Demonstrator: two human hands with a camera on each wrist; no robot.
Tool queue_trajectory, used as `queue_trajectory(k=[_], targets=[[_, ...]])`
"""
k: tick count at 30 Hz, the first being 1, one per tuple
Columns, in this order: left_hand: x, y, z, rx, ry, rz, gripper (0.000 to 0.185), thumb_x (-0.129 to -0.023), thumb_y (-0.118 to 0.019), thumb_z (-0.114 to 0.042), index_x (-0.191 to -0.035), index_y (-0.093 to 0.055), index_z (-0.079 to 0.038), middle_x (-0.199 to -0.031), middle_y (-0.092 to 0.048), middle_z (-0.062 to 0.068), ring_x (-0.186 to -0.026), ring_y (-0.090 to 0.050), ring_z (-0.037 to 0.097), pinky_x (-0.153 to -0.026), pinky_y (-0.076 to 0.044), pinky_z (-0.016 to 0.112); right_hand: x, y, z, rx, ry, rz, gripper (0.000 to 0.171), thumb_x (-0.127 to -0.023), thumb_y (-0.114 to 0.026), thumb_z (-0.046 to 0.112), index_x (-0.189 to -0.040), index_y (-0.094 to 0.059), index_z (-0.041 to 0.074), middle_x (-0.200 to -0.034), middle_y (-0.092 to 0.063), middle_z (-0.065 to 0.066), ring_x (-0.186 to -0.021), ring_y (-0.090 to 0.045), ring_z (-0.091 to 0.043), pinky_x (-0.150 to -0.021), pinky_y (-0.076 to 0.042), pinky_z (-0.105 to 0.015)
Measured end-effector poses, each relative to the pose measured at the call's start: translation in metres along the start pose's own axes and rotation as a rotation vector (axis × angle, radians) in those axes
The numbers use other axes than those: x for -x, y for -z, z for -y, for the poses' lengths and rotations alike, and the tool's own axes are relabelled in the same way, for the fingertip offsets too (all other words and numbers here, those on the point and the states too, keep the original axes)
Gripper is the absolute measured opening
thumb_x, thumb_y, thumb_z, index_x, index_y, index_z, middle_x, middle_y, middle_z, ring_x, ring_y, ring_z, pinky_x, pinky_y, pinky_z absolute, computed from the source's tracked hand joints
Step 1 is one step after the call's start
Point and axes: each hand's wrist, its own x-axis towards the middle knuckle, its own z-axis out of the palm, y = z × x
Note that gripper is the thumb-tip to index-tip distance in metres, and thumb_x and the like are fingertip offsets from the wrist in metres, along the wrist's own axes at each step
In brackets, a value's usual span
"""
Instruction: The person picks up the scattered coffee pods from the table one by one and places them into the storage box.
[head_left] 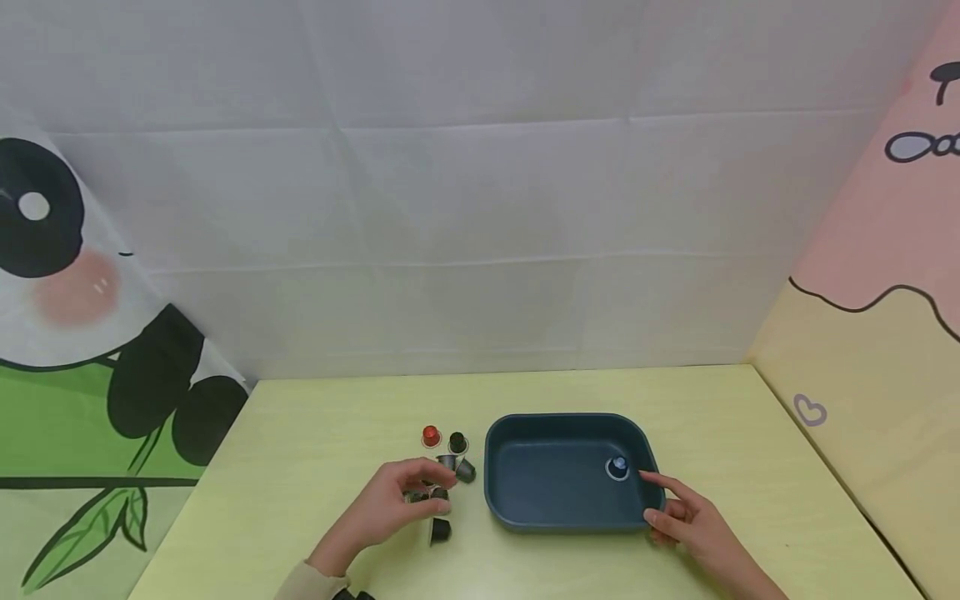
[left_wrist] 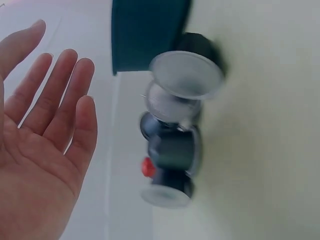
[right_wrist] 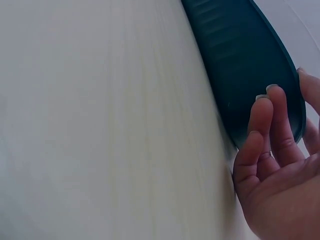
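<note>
My left hand (head_left: 401,498) hovers over a small cluster of coffee capsules, thumb and fingers spread apart with nothing held between them. Around it lie a red capsule (head_left: 431,435), a dark green capsule (head_left: 457,442), a dark grey capsule (head_left: 466,471) and a black capsule (head_left: 441,530); the hand partly covers others. At its lower right corner, my right hand (head_left: 693,529) grips the rim of a dark blue tray (head_left: 555,523), with index finger and thumb over the edge. Inside the tray, near the right side, a blue capsule (head_left: 618,467) stands on its wide rim.
The tray and capsules share a pale yellow tabletop (head_left: 360,417). Behind it hangs a white sheet (head_left: 480,250), with cartoon-printed panels at the left and right. Dark objects (head_left: 352,595) show beside the left sleeve at the bottom edge.
</note>
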Motion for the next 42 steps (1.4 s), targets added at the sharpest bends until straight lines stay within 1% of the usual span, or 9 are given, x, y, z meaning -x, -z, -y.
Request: queue_trajectory(k=[3,8,10,13,17,23,29,35,42], targets=[[0.01,0.001,0.006,-0.009,0.019,0.003,0.028,-0.09,-0.077,-0.018,-0.117,-0.07,-0.015,-0.112,-0.072,0.01,-0.104,-0.067,0.022,-0.088,-0.053,0.035,0.0,0.0,0.0,-0.004,0.007,0.005,0.055,-0.099,-0.063,0.009,-0.146,-0.038,-0.004,-0.07,-0.058,-0.001,-0.067,-0.062,-0.016,-0.071,-0.057,-0.031],[0.021,-0.001,0.015,-0.021,0.012,0.015,0.029,-0.088,-0.077,-0.015,-0.116,-0.07,-0.011,-0.111,-0.072,0.01,-0.103,-0.067,0.025,-0.086,-0.054,0.036,0.0,0.001,-0.001,-0.012,0.014,0.011,0.054,-0.099,-0.062,0.009,-0.147,-0.04,-0.002,-0.069,-0.057,-0.002,-0.066,-0.062,-0.018,-0.071,-0.057,-0.032],[0.024,-0.002,0.018,-0.021,0.024,0.022,0.03,-0.088,-0.078,-0.015,-0.116,-0.07,-0.01,-0.11,-0.072,0.008,-0.103,-0.067,0.024,-0.086,-0.054,0.036,0.0,0.001,-0.001,-0.011,0.014,0.011,0.054,-0.099,-0.062,0.009,-0.147,-0.04,-0.002,-0.069,-0.057,-0.001,-0.066,-0.062,-0.017,-0.071,-0.057,-0.032],[0.027,-0.004,0.022,-0.023,0.054,0.036,0.031,-0.086,-0.08,-0.017,-0.116,-0.07,-0.012,-0.111,-0.071,0.004,-0.104,-0.066,0.021,-0.086,-0.054,0.034,0.0,0.002,-0.002,-0.009,0.013,0.011,0.054,-0.099,-0.062,0.009,-0.146,-0.039,-0.003,-0.07,-0.057,0.0,-0.066,-0.061,-0.016,-0.071,-0.056,-0.032],[0.029,-0.008,0.026,-0.029,0.085,0.046,0.034,-0.084,-0.082,-0.02,-0.116,-0.071,-0.016,-0.113,-0.071,-0.002,-0.107,-0.063,0.014,-0.088,-0.053,0.032,0.0,0.002,-0.002,-0.007,0.008,0.013,0.054,-0.099,-0.062,0.01,-0.146,-0.038,-0.003,-0.07,-0.058,0.0,-0.066,-0.061,-0.015,-0.071,-0.056,-0.031],[0.03,-0.013,0.032,-0.066,0.107,0.068,0.036,-0.081,-0.084,-0.022,-0.115,-0.072,-0.02,-0.115,-0.069,-0.006,-0.108,-0.06,0.01,-0.089,-0.051,0.03,0.0,0.002,-0.002,-0.002,0.005,0.009,0.054,-0.099,-0.062,0.01,-0.146,-0.039,-0.003,-0.07,-0.057,0.0,-0.066,-0.061,-0.015,-0.071,-0.056,-0.031],[0.032,-0.014,0.034,-0.133,0.143,0.112,0.035,-0.078,-0.086,-0.024,-0.111,-0.073,-0.025,-0.125,-0.066,-0.003,-0.11,-0.057,0.012,-0.085,-0.05,0.029,0.0,0.002,-0.001,0.001,0.005,0.011,0.053,-0.099,-0.062,0.009,-0.146,-0.04,-0.002,-0.069,-0.056,0.0,-0.066,-0.061,-0.017,-0.071,-0.056,-0.031],[0.031,-0.013,0.031,-0.13,0.16,0.122,0.034,-0.079,-0.086,-0.024,-0.111,-0.073,-0.024,-0.128,-0.065,-0.001,-0.111,-0.059,0.012,-0.084,-0.05,0.03,0.0,0.002,-0.001,-0.002,-0.005,0.012,0.053,-0.099,-0.062,0.01,-0.146,-0.04,-0.002,-0.07,-0.057,0.0,-0.067,-0.061,-0.016,-0.072,-0.056,-0.031],[0.031,-0.016,0.03,-0.109,0.153,0.116,0.034,-0.078,-0.086,-0.022,-0.11,-0.073,-0.023,-0.126,-0.065,0.001,-0.102,-0.057,0.011,-0.07,-0.045,0.025,0.0,0.002,-0.001,0.013,-0.005,0.011,0.055,-0.099,-0.062,0.011,-0.146,-0.038,-0.005,-0.07,-0.058,-0.002,-0.066,-0.061,-0.018,-0.072,-0.056,-0.03]])
